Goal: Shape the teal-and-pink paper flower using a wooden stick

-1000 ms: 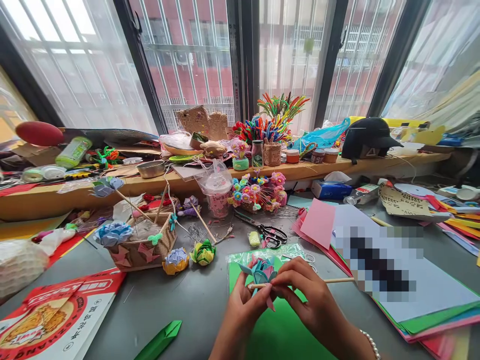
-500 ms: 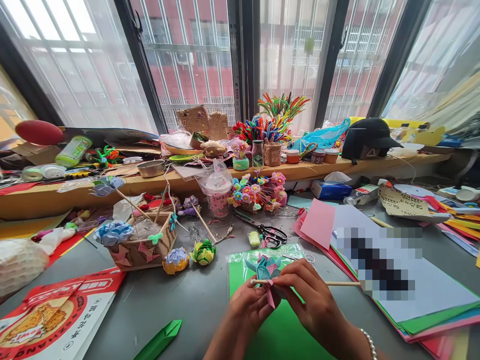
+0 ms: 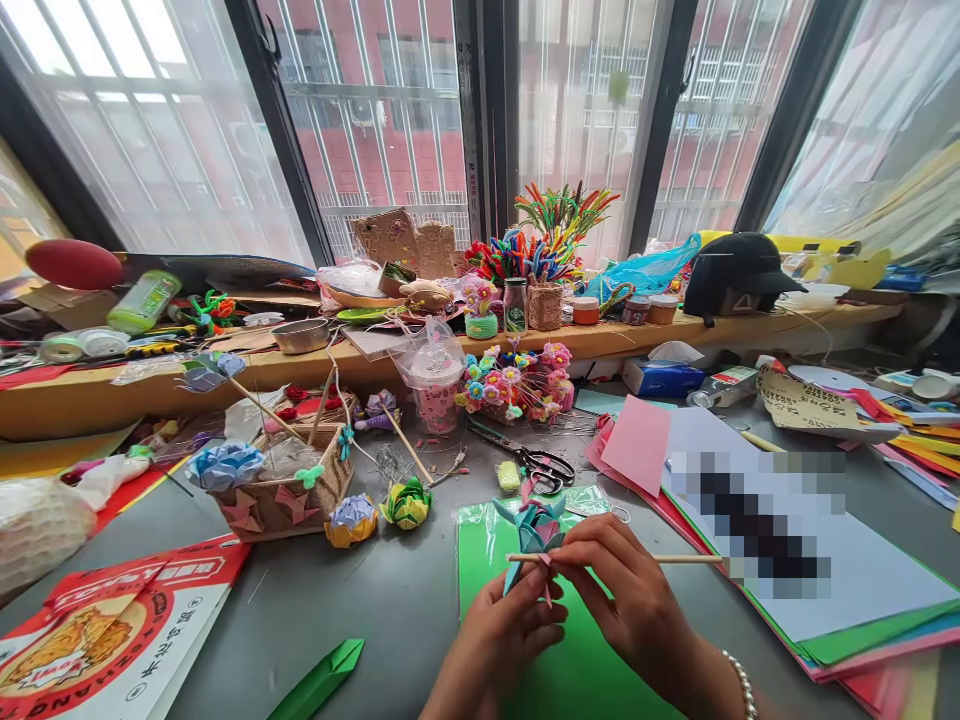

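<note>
My left hand [image 3: 499,635] and my right hand [image 3: 626,590] meet low in the middle of the head view, over a green paper sheet [image 3: 559,670]. Between their fingertips is a folded teal and pink paper flower [image 3: 534,530] on a thin wooden stick [image 3: 675,559] that runs off to the right. My right hand pinches the stick just under the flower. My left hand's fingers are curled against the flower's pink lower tip. A beaded bracelet [image 3: 739,680] is on my right wrist.
Black scissors [image 3: 536,462] lie behind the flower. A stack of coloured paper [image 3: 862,600] is at the right. At the left are a small basket of paper flowers [image 3: 281,490], two loose paper flowers [image 3: 379,512], a red printed box [image 3: 105,630] and a green folded strip [image 3: 319,682]. A cluttered shelf [image 3: 90,400] runs below the windows.
The flower has turned upright and moved slightly right on its stick. My left hand has slid lower beneath it, while my right hand keeps its pinch on the stick.
</note>
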